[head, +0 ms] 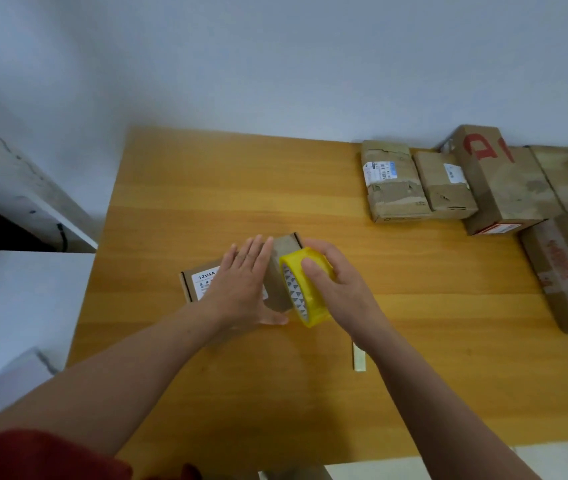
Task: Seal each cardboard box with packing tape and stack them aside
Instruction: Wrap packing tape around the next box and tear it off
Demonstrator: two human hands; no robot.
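Seen from the head camera, 1 small cardboard box [203,280] with a white label reading 12V4A lies near the middle of the wooden surface [206,188]. The left hand [241,282] lies flat on top of it, fingers straight, gripping nothing. The right hand [331,282] curls fingers and thumb around a yellow tape roll [305,289], held on edge at the box's right end (any tape already stuck down cannot be made out). Several brown boxes [393,181] sit together at the far right, well apart from both hands.
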